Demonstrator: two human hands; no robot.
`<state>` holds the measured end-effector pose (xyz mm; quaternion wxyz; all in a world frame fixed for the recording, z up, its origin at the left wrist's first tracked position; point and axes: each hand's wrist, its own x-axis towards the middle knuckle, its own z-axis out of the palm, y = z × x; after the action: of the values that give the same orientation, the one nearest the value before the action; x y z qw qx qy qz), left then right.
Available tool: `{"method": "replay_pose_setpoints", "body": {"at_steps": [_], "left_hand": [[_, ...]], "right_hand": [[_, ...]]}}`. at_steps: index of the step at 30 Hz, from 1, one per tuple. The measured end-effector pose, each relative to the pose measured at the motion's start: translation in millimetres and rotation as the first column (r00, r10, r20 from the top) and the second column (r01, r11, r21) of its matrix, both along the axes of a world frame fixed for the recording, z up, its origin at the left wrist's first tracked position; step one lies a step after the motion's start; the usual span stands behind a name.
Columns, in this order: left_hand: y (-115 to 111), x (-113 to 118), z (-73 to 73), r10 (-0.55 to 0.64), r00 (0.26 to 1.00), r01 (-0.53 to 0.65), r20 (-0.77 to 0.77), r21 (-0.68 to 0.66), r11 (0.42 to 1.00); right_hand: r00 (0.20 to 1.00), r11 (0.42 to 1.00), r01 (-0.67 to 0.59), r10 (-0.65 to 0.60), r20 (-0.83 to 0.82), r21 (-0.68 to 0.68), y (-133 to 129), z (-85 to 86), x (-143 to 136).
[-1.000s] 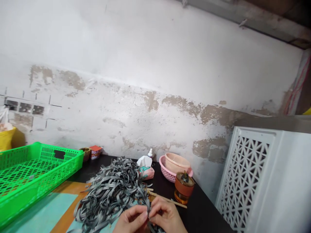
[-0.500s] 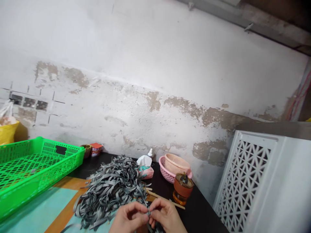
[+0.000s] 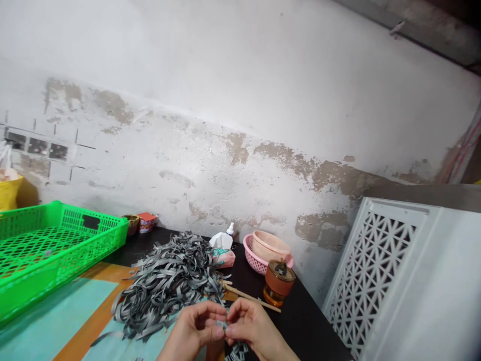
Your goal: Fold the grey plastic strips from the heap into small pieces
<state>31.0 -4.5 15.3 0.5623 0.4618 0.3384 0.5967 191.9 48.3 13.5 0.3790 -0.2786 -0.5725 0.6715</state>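
Note:
My left hand (image 3: 197, 328) and my right hand (image 3: 253, 326) meet at the bottom centre, fingertips pinched on a small grey strip (image 3: 223, 325) between them. Beneath the hands lie several small grey pieces (image 3: 237, 352), partly cut off by the frame's lower edge. A large tangled heap of grey strips (image 3: 169, 283) rests on the table just beyond and left of my left hand. Behind my right hand a thin wooden stick (image 3: 251, 298) lies slantwise.
At left is a green plastic crate (image 3: 63, 271). Behind the heap stand a tissue pack (image 3: 224, 258) and a white-capped bottle (image 3: 230, 229). Pink baskets (image 3: 268, 245) and an amber lidded jar (image 3: 278, 283) are at right, near the black table edge. A white lattice panel (image 3: 376, 271) stands beyond.
The view has shifted slightly, with the crate and heap sitting higher in it. The hands have tilted a little apart at the wrists, and more small grey pieces show beneath them.

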Motion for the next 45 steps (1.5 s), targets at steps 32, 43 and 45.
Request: {"method": "replay_pose_setpoints", "body": {"at_steps": [32, 43, 45], "left_hand": [[-4, -6, 8.1, 0.209, 0.923, -0.115, -0.323, 0.287, 0.951], [-4, -5, 7.1, 0.229, 0.903, -0.127, -0.364, 0.284, 0.950], [-4, -5, 7.2, 0.234, 0.898, -0.125, -0.373, 0.293, 0.948]], "right_hand": [[0.978, 0.988, -0.080, 0.053, -0.202, -0.130, -9, 13.0, -6], [0.966, 0.975, -0.133, 0.088, -0.241, -0.178, -10, 8.3, -7], [0.964, 0.972, -0.145, 0.095, -0.249, -0.187, -11, 7.4, -7]]}}
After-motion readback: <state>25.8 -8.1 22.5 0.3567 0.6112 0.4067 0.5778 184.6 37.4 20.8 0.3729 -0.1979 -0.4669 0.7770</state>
